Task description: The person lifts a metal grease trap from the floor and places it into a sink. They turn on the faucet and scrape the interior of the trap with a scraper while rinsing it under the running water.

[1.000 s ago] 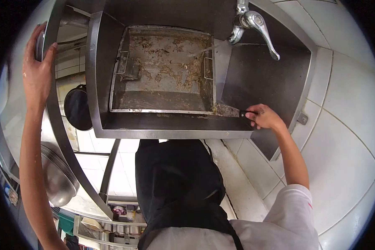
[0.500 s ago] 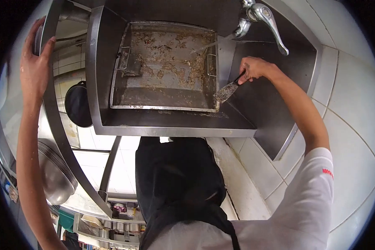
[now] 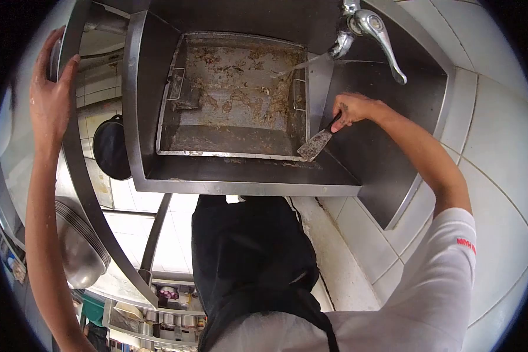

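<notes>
My right hand [image 3: 353,110] is closed round the dark handle of a scraper [image 3: 315,144], whose dirty flat blade points down and left. The blade tip is at the near right corner of a large rectangular metal pan [image 3: 234,154] lying in the steel sink [image 3: 246,189]. Brown, crusted residue covers much of the pan's floor, and wire handles stand on its two sides. At the far left, my left hand [image 3: 51,100] grips the edge of a steel counter [image 3: 70,126], its thumb over the rim and its fingertips partly hidden.
Water runs from a chrome tap [image 3: 364,29] into the pan. A black round pan [image 3: 111,148] hangs below, left of the sink. Stacked metal bowls [image 3: 82,246] sit at lower left. White wall tiles [image 3: 498,135] border the right side.
My right hand and the scraper have shifted slightly down and left, bringing the blade lower by the pan's corner. My left hand stays on the counter edge.
</notes>
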Demonstrator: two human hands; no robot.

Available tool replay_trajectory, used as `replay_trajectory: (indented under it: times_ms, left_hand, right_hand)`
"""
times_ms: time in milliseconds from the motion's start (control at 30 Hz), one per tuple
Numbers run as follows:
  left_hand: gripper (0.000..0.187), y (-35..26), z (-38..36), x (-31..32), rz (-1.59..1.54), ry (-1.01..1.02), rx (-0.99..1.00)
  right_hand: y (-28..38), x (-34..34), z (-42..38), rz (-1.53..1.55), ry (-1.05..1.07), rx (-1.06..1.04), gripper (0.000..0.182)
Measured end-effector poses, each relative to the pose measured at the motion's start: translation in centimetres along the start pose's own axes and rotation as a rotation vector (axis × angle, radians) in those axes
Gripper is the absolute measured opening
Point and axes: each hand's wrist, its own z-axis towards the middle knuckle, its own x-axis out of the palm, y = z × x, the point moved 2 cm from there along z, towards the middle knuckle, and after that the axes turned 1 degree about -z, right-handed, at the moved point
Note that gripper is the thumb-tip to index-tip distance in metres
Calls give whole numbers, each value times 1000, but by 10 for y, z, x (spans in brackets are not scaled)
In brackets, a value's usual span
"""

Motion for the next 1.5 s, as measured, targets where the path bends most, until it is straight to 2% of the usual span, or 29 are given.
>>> replay_trajectory:
  times_ms: [33,67,367,500,567,800,867,967,1133,1500]
  left_hand:
    - [43,0,0,-1,9,2,1]
    - [43,0,-1,-1,10,5,3]
    - [43,-1,0,-1,5,4,-38]
    - [43,1,0,1,-23,0,-25]
    - [43,2,1,0,-39,-2,-15]
    - [42,-4,1,-2,-1,9,-38]
    - [42,-4,1,-2,60,7,-23]
    - [41,-3,1,-1,-11,-10,-9]
    - [41,0,0,0,-42,10,-33]
    - [42,0,0,0,-33,3,-12]
  right_hand:
    - [1,1,0,-51,17,3,46]
    - [-5,3,-1,-40,-68,-24,40]
    - [-7,9,-12,18,-40,-9,36]
    - [-12,16,-9,1,-19,-12,35]
    - [-15,14,-6,-24,-116,-55,36]
    - [-16,16,-8,-61,-59,14,40]
    - [-13,28,-10,92,-177,-61,44]
    - [1,34,-9,-38,-160,-174,42]
    - [-19,11,-16,54,-89,-31,41]
    - [-20,4,-13,-37,-119,-85,36]
